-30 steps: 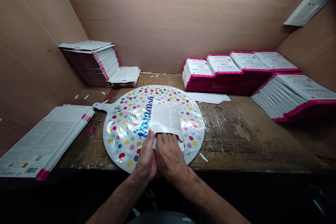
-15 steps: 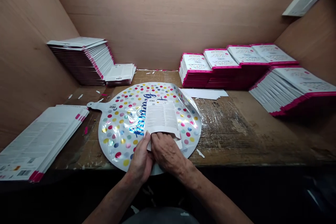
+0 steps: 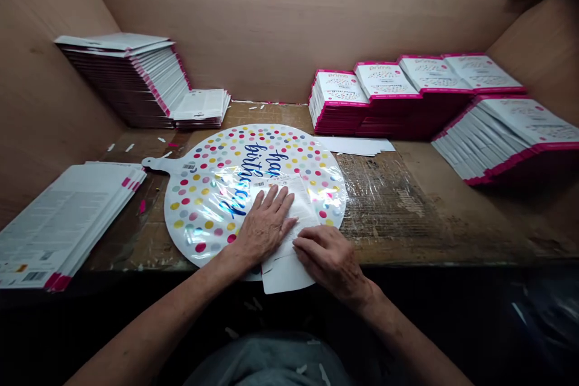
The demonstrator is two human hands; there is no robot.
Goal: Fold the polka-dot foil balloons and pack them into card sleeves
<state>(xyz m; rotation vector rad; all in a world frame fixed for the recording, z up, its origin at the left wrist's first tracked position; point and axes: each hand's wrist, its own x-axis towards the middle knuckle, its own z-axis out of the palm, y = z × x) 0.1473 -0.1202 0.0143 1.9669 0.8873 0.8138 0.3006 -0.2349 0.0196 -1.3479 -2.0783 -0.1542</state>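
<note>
A flat foil balloon [image 3: 194, 211] with coloured dots and blue birthday lettering lies on the bench, its neck pointing left. On its near right part rests a white printed card envelope [image 3: 302, 200]. A plain white flap or sheet [image 3: 287, 277] sticks out of its near end, past the bench edge; which of the two I cannot tell. My left hand [image 3: 265, 226] lies flat across the envelope, fingers stretched out. At the envelope's right edge, my right hand [image 3: 330, 256] has its fingers curled and pressed together on the card; the fingertips are partly hidden.
Printed envelopes lie stacked at the near left [image 3: 67, 223], with a taller pile [image 3: 126, 84] behind. Pink-edged packs [image 3: 384, 90] stand in rows at the back right, beside a leaning pile [image 3: 511, 139]. White strips [image 3: 357, 145] lie behind the balloon. Wooden walls [image 3: 271, 18] enclose the bench.
My left hand has gone from gripping the envelope's near end to lying flat on it. My right hand has moved from its opening to its right edge. The white flap or sheet now extends nearer me.
</note>
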